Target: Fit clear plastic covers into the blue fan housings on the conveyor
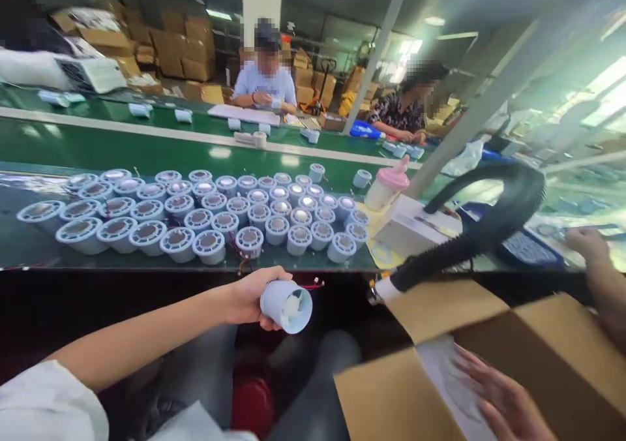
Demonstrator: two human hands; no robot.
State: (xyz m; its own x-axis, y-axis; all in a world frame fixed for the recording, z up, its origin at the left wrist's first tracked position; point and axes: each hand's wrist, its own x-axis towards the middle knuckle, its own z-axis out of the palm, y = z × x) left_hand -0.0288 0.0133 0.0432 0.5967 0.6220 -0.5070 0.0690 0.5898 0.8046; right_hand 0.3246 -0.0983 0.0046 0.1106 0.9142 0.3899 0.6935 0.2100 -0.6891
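Note:
My left hand is closed around a light-blue cylindrical fan housing, held sideways below the bench edge. White fan blades show inside its open end, and red and black wires with a small connector stick out behind it. At lower right my right hand reaches into an open cardboard box. Its fingers look stretched out and somewhat blurred, over a pale grey-white sheet or bag inside. Several similar blue housings stand upright in rows on the green bench, round vented ends up.
A black flexible hose arches over the bench near a white box and a pink-topped bottle. Across the conveyor two people sit working. Another person's hand is at far right. A red stool shows below.

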